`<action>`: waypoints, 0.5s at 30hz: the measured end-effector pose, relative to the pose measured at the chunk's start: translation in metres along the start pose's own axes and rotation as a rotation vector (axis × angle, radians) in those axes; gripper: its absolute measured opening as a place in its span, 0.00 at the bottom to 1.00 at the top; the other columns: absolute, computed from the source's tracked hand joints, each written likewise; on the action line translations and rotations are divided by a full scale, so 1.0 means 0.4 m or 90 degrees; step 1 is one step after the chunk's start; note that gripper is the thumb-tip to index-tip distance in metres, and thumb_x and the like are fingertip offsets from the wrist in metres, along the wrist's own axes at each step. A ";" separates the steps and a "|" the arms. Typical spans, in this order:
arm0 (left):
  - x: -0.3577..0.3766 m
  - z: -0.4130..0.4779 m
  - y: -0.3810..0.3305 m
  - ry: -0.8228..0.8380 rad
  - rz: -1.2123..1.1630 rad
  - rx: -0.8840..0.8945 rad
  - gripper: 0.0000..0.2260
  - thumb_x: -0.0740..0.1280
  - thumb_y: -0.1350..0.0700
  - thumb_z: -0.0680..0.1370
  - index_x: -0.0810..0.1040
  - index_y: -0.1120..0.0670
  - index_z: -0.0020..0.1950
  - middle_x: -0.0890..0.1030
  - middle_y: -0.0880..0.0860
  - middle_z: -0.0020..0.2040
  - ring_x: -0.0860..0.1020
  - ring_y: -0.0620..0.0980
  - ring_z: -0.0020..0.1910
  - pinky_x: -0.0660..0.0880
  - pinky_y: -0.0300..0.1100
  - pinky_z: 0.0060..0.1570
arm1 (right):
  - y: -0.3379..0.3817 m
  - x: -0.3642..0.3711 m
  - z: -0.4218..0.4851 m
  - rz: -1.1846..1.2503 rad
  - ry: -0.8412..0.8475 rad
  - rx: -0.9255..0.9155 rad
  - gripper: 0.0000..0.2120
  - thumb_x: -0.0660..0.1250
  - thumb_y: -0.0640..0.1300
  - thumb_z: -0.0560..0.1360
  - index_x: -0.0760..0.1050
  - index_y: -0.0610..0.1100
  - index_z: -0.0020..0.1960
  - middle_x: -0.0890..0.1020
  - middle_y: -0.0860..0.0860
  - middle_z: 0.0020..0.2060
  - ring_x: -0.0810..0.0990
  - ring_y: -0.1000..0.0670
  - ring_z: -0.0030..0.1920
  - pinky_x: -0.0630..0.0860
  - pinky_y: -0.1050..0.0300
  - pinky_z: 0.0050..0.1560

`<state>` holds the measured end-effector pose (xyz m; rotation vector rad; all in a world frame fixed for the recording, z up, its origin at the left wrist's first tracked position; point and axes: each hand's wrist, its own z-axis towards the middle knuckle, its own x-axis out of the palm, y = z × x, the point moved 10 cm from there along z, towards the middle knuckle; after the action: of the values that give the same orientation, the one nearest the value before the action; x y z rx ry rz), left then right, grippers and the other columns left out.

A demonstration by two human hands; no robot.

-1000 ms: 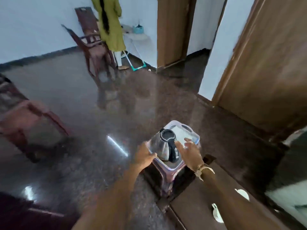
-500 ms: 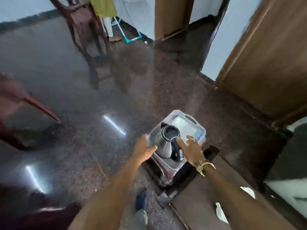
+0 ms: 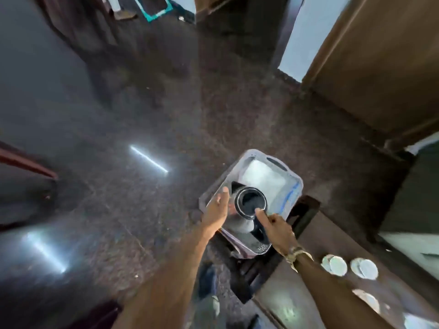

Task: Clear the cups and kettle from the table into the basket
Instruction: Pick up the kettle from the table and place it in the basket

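While both arms reach forward from the bottom of the head view, the steel kettle [image 3: 240,219] stands upright inside the pale plastic basket [image 3: 294,186], at its nearer end, with its round black lid facing up and its black handle turned toward the person; the farther half of the basket shows a bare whitish floor and a slot handle in its far rim. The left hand [image 3: 216,212] lies flat against the kettle's left flank, fingers straight and together, thumb up beside the spout, so it presses on the metal and is not closed around anything; the right hand [image 3: 275,227], with a metal watch at the wrist, is loosely curled, its forefinger stretched out to touch the near edge of the lid; whether its other fingers grip the handle beneath cannot be told, since the hand covers that part. The basket sits low on a dark support just beyond the corner of a brown table [image 3: 308,298]; on the table, to the right of the right forearm, two white cups [image 3: 349,267] stand side by side, seen from above, and further pale shapes nearer the lower right edge are too blurred to name. Dark polished floor [image 3: 142,115] with streaks of reflected light fills the left of the view.
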<state>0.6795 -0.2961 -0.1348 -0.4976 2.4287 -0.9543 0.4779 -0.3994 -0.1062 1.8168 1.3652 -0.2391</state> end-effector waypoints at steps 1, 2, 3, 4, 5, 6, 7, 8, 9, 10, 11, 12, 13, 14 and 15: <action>0.008 0.007 0.001 0.009 -0.029 0.001 0.33 0.50 0.32 0.80 0.73 0.55 0.71 0.76 0.57 0.69 0.73 0.57 0.70 0.67 0.40 0.61 | -0.005 -0.003 0.004 0.011 -0.009 0.016 0.32 0.59 0.75 0.72 0.77 0.45 0.41 0.81 0.48 0.42 0.78 0.42 0.47 0.69 0.51 0.51; 0.015 0.010 -0.003 0.017 -0.068 0.009 0.35 0.50 0.30 0.79 0.73 0.54 0.72 0.76 0.55 0.70 0.72 0.55 0.71 0.66 0.41 0.65 | -0.006 -0.005 0.007 0.021 -0.023 0.026 0.34 0.59 0.76 0.70 0.75 0.44 0.38 0.81 0.47 0.40 0.78 0.42 0.46 0.70 0.51 0.50; 0.024 0.012 -0.013 0.025 -0.113 0.025 0.36 0.51 0.29 0.77 0.73 0.53 0.72 0.76 0.55 0.70 0.72 0.55 0.71 0.65 0.42 0.70 | -0.004 -0.007 0.008 0.017 -0.029 0.031 0.35 0.58 0.78 0.69 0.72 0.44 0.36 0.80 0.47 0.38 0.78 0.42 0.44 0.71 0.50 0.50; 0.033 0.017 -0.020 0.034 -0.151 0.036 0.36 0.51 0.31 0.77 0.74 0.55 0.71 0.77 0.57 0.69 0.73 0.57 0.71 0.66 0.49 0.73 | -0.002 -0.006 0.009 0.013 -0.033 0.033 0.36 0.57 0.79 0.68 0.70 0.44 0.34 0.78 0.46 0.37 0.77 0.42 0.43 0.71 0.49 0.50; 0.043 0.021 -0.022 0.042 -0.175 0.034 0.34 0.52 0.33 0.79 0.76 0.57 0.69 0.78 0.60 0.67 0.73 0.59 0.70 0.67 0.55 0.73 | -0.001 -0.004 0.011 0.008 -0.035 0.033 0.37 0.56 0.81 0.67 0.70 0.44 0.34 0.77 0.47 0.36 0.75 0.43 0.42 0.71 0.49 0.51; 0.047 0.025 -0.021 0.040 -0.191 0.028 0.31 0.53 0.36 0.81 0.77 0.58 0.67 0.79 0.61 0.65 0.75 0.60 0.69 0.68 0.58 0.71 | -0.003 0.000 0.014 0.001 -0.030 0.032 0.39 0.54 0.82 0.65 0.71 0.44 0.35 0.77 0.47 0.37 0.75 0.44 0.42 0.72 0.49 0.52; 0.045 0.029 -0.020 0.027 -0.212 0.030 0.26 0.54 0.38 0.83 0.79 0.55 0.66 0.81 0.58 0.63 0.76 0.59 0.68 0.70 0.58 0.70 | -0.008 0.005 0.015 -0.002 -0.022 0.037 0.41 0.52 0.83 0.64 0.74 0.44 0.38 0.78 0.47 0.39 0.76 0.44 0.45 0.72 0.49 0.54; 0.041 0.033 -0.017 0.010 -0.233 0.029 0.22 0.56 0.39 0.83 0.81 0.51 0.64 0.83 0.53 0.61 0.78 0.56 0.66 0.71 0.56 0.69 | -0.016 0.010 0.018 0.007 -0.019 0.042 0.43 0.51 0.84 0.63 0.78 0.45 0.42 0.81 0.47 0.42 0.78 0.44 0.48 0.71 0.50 0.57; 0.039 0.037 -0.012 -0.001 -0.248 0.017 0.20 0.58 0.38 0.82 0.82 0.47 0.63 0.84 0.49 0.59 0.79 0.53 0.64 0.73 0.55 0.68 | -0.024 0.013 0.019 0.025 -0.019 0.045 0.45 0.51 0.85 0.62 0.81 0.46 0.45 0.83 0.49 0.45 0.79 0.44 0.51 0.71 0.51 0.59; 0.037 0.043 -0.003 -0.005 -0.251 0.001 0.21 0.58 0.36 0.81 0.82 0.46 0.62 0.84 0.47 0.58 0.80 0.52 0.62 0.74 0.54 0.67 | -0.030 0.017 0.020 0.048 -0.018 0.044 0.45 0.51 0.86 0.61 0.82 0.48 0.46 0.85 0.50 0.44 0.81 0.46 0.52 0.71 0.52 0.59; 0.038 0.048 -0.001 -0.002 -0.247 -0.008 0.23 0.58 0.34 0.80 0.82 0.47 0.62 0.84 0.47 0.57 0.80 0.50 0.60 0.75 0.53 0.66 | -0.034 0.024 0.021 0.067 -0.012 0.043 0.44 0.51 0.86 0.61 0.83 0.49 0.43 0.86 0.52 0.40 0.82 0.47 0.49 0.73 0.52 0.60; 0.045 0.054 0.000 0.018 -0.235 -0.014 0.26 0.56 0.32 0.79 0.81 0.48 0.63 0.84 0.47 0.57 0.80 0.49 0.59 0.74 0.51 0.66 | -0.039 0.034 0.024 0.083 -0.001 0.044 0.44 0.51 0.86 0.62 0.83 0.49 0.39 0.86 0.52 0.36 0.84 0.48 0.46 0.75 0.50 0.60; 0.058 0.062 0.000 0.049 -0.218 -0.023 0.29 0.53 0.30 0.79 0.80 0.48 0.65 0.83 0.48 0.59 0.79 0.48 0.61 0.73 0.48 0.67 | -0.045 0.043 0.028 0.100 0.011 0.049 0.43 0.51 0.86 0.63 0.83 0.48 0.36 0.86 0.51 0.33 0.84 0.48 0.43 0.76 0.47 0.59; 0.069 0.069 -0.003 0.077 -0.200 -0.028 0.31 0.50 0.30 0.79 0.78 0.48 0.68 0.81 0.48 0.63 0.77 0.47 0.63 0.70 0.46 0.68 | -0.049 0.051 0.031 0.120 0.021 0.058 0.44 0.51 0.85 0.63 0.83 0.47 0.34 0.85 0.49 0.31 0.84 0.47 0.41 0.77 0.45 0.59; 0.076 0.076 -0.008 0.094 -0.190 -0.030 0.33 0.48 0.30 0.79 0.76 0.49 0.70 0.79 0.49 0.67 0.75 0.46 0.65 0.68 0.45 0.70 | -0.053 0.056 0.035 0.139 0.028 0.069 0.44 0.51 0.85 0.63 0.84 0.46 0.34 0.85 0.48 0.31 0.85 0.46 0.41 0.77 0.44 0.59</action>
<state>0.6719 -0.3294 -0.1613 -0.8527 2.5603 -1.0904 0.4727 -0.3920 -0.1387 2.0544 1.1913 -0.1601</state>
